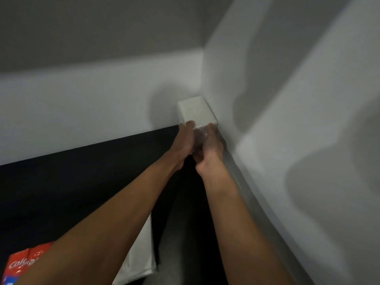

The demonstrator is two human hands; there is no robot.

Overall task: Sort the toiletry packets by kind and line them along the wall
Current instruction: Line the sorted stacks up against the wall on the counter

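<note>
- White pack [196,109] sits in the corner of the wall [102,112], centre frame.
- My left hand [183,141] and right hand [210,150] pinch a blurred clear packet [199,135] against it.
- I'd press it flush, edges aligned.

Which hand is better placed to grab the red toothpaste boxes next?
Probably the left hand. The red toothpaste boxes lie near left, on its forearm's side; the right hand sits by the right wall. Both hold the white packet in the corner, so it must let go first.
</note>
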